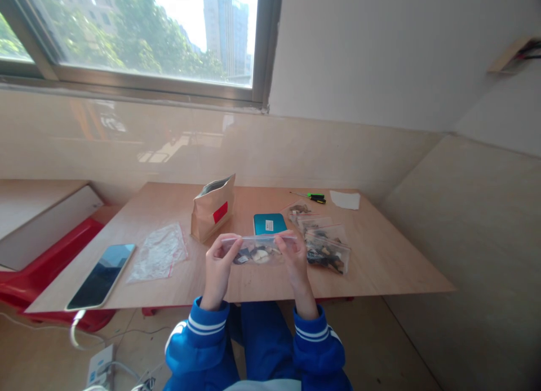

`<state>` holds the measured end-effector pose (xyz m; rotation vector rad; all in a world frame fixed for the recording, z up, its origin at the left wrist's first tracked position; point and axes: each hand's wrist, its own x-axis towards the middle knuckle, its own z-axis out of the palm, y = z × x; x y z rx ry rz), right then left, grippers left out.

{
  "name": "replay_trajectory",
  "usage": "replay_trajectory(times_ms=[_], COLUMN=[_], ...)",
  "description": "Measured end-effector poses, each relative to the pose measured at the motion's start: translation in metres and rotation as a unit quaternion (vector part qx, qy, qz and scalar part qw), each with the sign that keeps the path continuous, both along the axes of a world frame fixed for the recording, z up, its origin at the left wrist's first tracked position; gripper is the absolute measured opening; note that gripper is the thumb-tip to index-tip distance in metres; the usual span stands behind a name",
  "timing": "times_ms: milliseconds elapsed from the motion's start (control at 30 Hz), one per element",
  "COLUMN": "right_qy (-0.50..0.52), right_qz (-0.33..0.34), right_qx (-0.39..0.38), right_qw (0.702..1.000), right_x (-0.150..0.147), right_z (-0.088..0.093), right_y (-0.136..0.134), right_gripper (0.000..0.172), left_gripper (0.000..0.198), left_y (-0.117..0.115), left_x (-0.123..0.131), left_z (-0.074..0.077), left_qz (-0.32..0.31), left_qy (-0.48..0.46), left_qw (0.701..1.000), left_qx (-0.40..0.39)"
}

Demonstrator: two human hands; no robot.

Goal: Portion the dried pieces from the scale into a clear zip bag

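A clear zip bag (pixel 259 254) with dark and whitish pieces inside is stretched between my two hands near the table's front edge. Its top edge runs level from hand to hand. My left hand (pixel 220 267) pinches the left corner between thumb and fingers. At the right corner, my right hand (pixel 295 260) grips the same edge. Just beyond the bag lies a teal box (pixel 269 223) with a white label. To the right, several filled zip bags (pixel 327 251) overlap on the table, holding brown and black bits.
A brown paper pouch (pixel 213 208) with a red label stands open-topped at the back. Empty clear bags (pixel 158 251) and a phone (pixel 101 276) on a cable lie left. Screwdrivers (pixel 315 196) and white paper (pixel 345 200) lie at the back right of the table (pixel 389 267).
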<state>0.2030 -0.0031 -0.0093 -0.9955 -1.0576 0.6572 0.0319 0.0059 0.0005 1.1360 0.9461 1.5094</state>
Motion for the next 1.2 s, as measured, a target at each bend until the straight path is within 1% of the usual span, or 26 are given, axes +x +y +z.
replay_trajectory(times_ms=[100, 200, 300, 333, 367, 467, 533, 700, 900, 967, 1033, 1133, 1200], right_qy=[0.024, 0.04, 0.037, 0.032, 0.028, 0.023, 0.03, 0.022, 0.024, 0.028, 0.034, 0.054, 0.071], right_qz=[0.044, 0.088, 0.103, 0.104, 0.101, 0.078, 0.064, 0.057, 0.022, 0.028, 0.051, 0.082, 0.11], right_qx=[-0.015, -0.023, -0.055, -0.07, -0.083, -0.104, -0.117, -0.131, -0.103, -0.103, -0.114, -0.131, -0.141], right_qw=[0.999, 0.995, 0.992, 0.992, 0.991, 0.991, 0.991, 0.99, 0.994, 0.994, 0.992, 0.986, 0.981], right_x=[0.002, 0.004, 0.005, 0.004, 0.003, 0.0, -0.001, -0.003, -0.011, -0.012, -0.012, -0.008, -0.005], right_z=[-0.003, -0.005, -0.003, -0.003, -0.002, -0.001, -0.002, 0.0, 0.005, 0.007, 0.007, 0.007, 0.006], right_y=[0.001, 0.001, 0.001, 0.002, 0.002, 0.003, 0.004, 0.004, 0.001, 0.001, 0.001, 0.001, 0.001], right_gripper=[0.013, 0.018, 0.033, 0.035, 0.035, 0.024, 0.022, 0.021, 0.02, 0.02, 0.02, 0.023, 0.033], left_gripper=[0.019, 0.026, 0.03, 0.031, 0.032, 0.03, 0.027, 0.026, 0.026, 0.025, 0.024, 0.024, 0.025], left_y=[0.001, 0.003, 0.004, 0.005, 0.005, 0.004, 0.004, 0.005, 0.004, 0.003, 0.004, 0.004, 0.003], left_x=[-0.001, -0.002, -0.002, -0.001, 0.0, 0.002, 0.003, 0.003, 0.003, 0.002, 0.0, -0.002, -0.003], left_z=[0.0, -0.001, -0.002, -0.003, -0.003, -0.002, 0.0, 0.001, 0.004, 0.005, 0.006, 0.006, 0.005], left_qz=[-0.036, -0.068, -0.06, -0.058, -0.059, -0.074, -0.072, -0.046, 0.001, 0.01, -0.011, -0.071, -0.093], left_qy=[-0.022, -0.034, -0.024, -0.02, -0.016, -0.001, 0.012, 0.039, 0.076, 0.078, 0.074, 0.05, 0.033], left_qw=[0.999, 0.997, 0.997, 0.997, 0.996, 0.995, 0.995, 0.997, 0.997, 0.997, 0.997, 0.995, 0.993], left_qx=[-0.004, -0.02, -0.045, -0.053, -0.059, -0.068, -0.064, -0.047, -0.025, -0.018, -0.021, -0.045, -0.061])
